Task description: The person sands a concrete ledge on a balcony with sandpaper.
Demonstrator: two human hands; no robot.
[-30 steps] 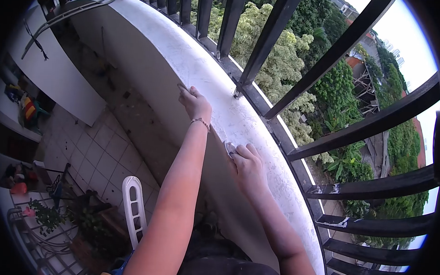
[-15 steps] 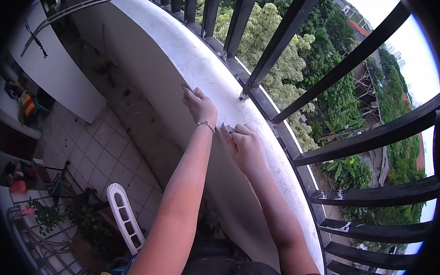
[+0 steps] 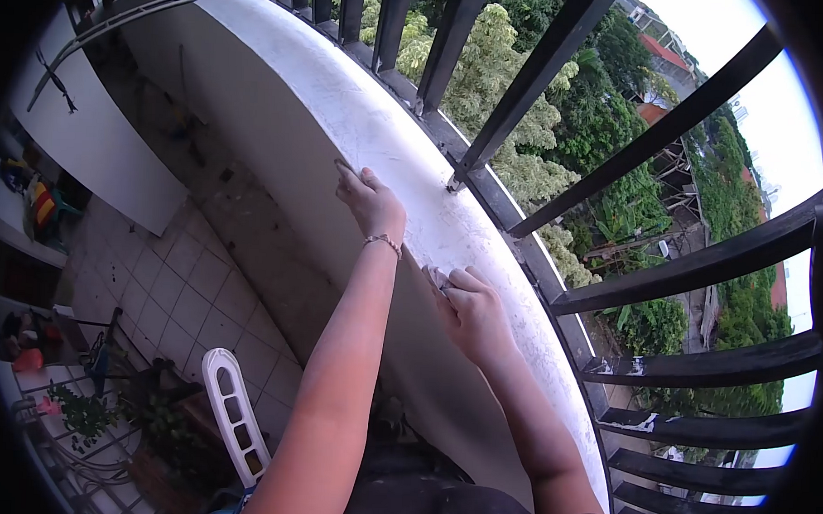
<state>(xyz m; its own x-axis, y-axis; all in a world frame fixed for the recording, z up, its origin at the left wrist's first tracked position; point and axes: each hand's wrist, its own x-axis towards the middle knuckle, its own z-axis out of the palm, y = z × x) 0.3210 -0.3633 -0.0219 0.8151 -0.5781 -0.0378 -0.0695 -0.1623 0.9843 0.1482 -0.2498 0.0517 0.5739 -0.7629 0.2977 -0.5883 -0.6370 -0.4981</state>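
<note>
My left hand (image 3: 373, 204), with a bracelet at the wrist, is at the inner edge of the white ledge (image 3: 345, 82). Its fingers are closed, and a thin grey edge shows at their tips; I cannot make out what it is. Nearer to me, my right hand (image 3: 475, 312) grips a small flat grey piece (image 3: 436, 278) in a pinch over the same edge. Most of that piece is hidden by the fingers, so its kind cannot be told. The ledge's top looks smeared with patchy white and grey.
Black railing bars (image 3: 535, 80) rise along the ledge's outer side, with trees beyond. Below on the left are a tiled floor (image 3: 179, 294), a white plastic chair back (image 3: 234, 414) and potted plants (image 3: 84, 413). Bent metal rods (image 3: 120, 31) jut in at upper left.
My right hand has moved toward me along the ledge edge, away from my left hand. My left hand stays nearly in place. The view has shifted slightly.
</note>
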